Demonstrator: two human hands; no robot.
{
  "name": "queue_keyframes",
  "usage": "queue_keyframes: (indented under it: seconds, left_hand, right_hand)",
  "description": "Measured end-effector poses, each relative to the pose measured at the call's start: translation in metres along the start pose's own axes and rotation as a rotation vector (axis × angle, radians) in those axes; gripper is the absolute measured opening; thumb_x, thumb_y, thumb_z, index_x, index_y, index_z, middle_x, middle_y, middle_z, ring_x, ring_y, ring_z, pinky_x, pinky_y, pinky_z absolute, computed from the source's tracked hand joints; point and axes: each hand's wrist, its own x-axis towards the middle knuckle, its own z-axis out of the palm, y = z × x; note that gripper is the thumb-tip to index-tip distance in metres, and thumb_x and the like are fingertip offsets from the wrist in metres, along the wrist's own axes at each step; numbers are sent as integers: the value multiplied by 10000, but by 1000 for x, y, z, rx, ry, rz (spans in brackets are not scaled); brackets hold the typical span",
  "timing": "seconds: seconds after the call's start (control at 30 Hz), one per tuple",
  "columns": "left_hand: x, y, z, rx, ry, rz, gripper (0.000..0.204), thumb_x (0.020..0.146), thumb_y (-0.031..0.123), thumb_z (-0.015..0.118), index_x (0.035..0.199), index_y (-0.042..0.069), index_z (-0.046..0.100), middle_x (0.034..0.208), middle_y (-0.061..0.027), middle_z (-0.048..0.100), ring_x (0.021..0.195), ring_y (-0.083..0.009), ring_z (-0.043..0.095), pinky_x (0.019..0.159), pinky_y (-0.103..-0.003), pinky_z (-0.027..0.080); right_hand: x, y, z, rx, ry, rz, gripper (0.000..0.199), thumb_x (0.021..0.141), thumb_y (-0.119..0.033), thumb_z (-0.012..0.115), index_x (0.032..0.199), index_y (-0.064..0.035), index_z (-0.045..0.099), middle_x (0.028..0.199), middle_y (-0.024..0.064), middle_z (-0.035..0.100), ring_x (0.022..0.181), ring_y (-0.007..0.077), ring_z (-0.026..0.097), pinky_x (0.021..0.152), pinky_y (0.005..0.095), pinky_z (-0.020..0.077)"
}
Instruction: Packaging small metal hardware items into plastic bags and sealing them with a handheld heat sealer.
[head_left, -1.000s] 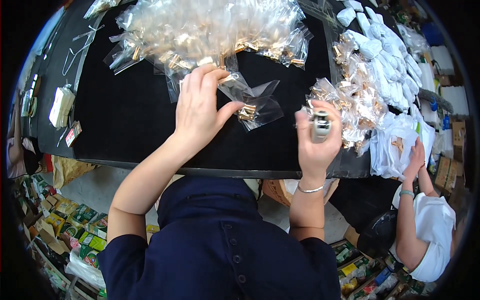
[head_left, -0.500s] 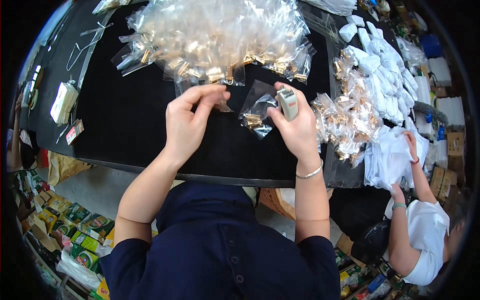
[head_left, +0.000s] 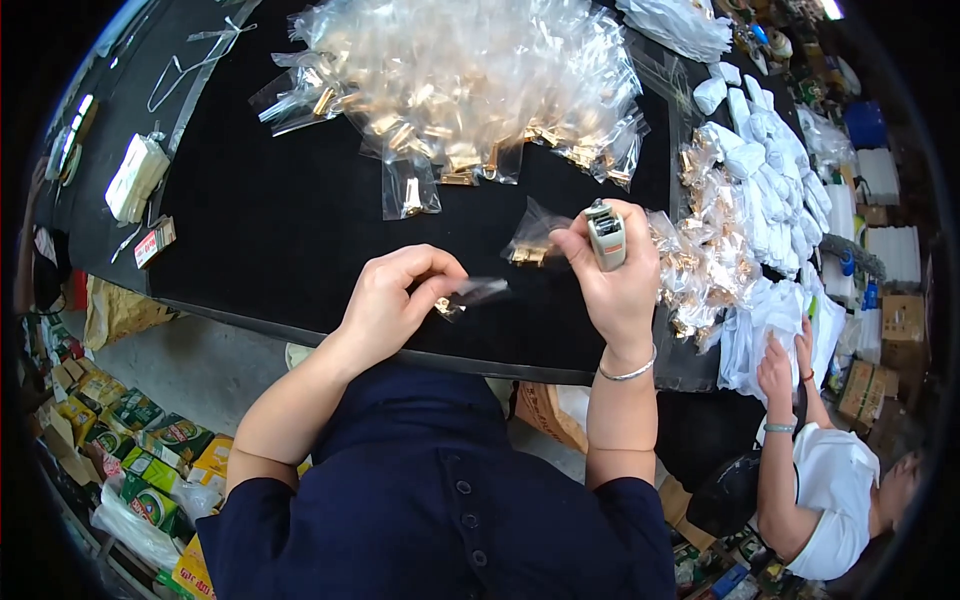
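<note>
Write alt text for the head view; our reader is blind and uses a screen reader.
Over a black table, the person's left hand pinches a small clear bag, while the right hand grips a grey stamper and another bag. A heap of bags lies beyond; a co-worker handles white items at right.

Black table (head_left: 280, 230) bears clear bags (head_left: 460, 80) (brass parts inside), white packets (head_left: 770, 170).

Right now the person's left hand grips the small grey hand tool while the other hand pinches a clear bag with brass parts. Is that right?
Not quite. The head view shows the small grey hand tool in the right hand; the left hand pinches a clear bag with brass parts.
</note>
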Motion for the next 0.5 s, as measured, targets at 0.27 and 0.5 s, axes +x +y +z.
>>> queue_keyframes:
  seconds: [0.27, 0.5]
  left_hand:
    - [16, 6, 13, 218, 170, 495, 112, 790, -38, 731, 881, 20, 702, 890, -71, 688, 832, -181, 682, 745, -297, 543]
    - [15, -4, 12, -16, 258, 254, 98, 805, -34, 735, 882, 20, 704, 927, -79, 703, 840, -190, 693, 724, -294, 549]
  right_hand:
    - [-8, -20, 37, 344, -103, 51, 349, 795, 11, 815, 1020, -41, 553, 835, 17, 644, 754, 84, 611, 671, 221, 509]
    - [39, -4, 55, 379, 71, 211, 269, 810, -14, 799, 977, -27, 588, 864, 15, 644, 804, 91, 610, 732, 241, 507]
